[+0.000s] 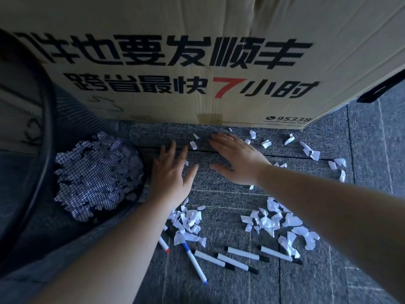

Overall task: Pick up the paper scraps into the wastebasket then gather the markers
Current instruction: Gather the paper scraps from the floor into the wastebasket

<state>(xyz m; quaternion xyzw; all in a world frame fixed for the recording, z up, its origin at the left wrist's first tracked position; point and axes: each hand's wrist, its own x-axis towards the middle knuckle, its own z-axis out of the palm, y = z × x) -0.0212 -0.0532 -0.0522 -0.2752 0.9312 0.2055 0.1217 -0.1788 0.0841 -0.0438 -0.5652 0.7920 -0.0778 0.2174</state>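
Observation:
White paper scraps lie scattered on the grey carpet: one pile [188, 222] under my left forearm, a second pile [282, 224] lower right, and loose bits [311, 152] at the upper right. A black mesh wastebasket [96, 176] at the left holds many scraps. Several white markers [245, 254] lie in a row near the bottom, one with a blue cap [195, 262], one with a red end [164, 244]. My left hand [173, 172] and my right hand [236, 159] are spread flat, fingers straight, low over the carpet, with a small scrap [193, 145] between them.
A large printed cardboard box [197, 62] stands right behind the hands and blocks the far side. The wastebasket's dark rim [47, 119] curves along the left. Carpet tiles extend to the right and below.

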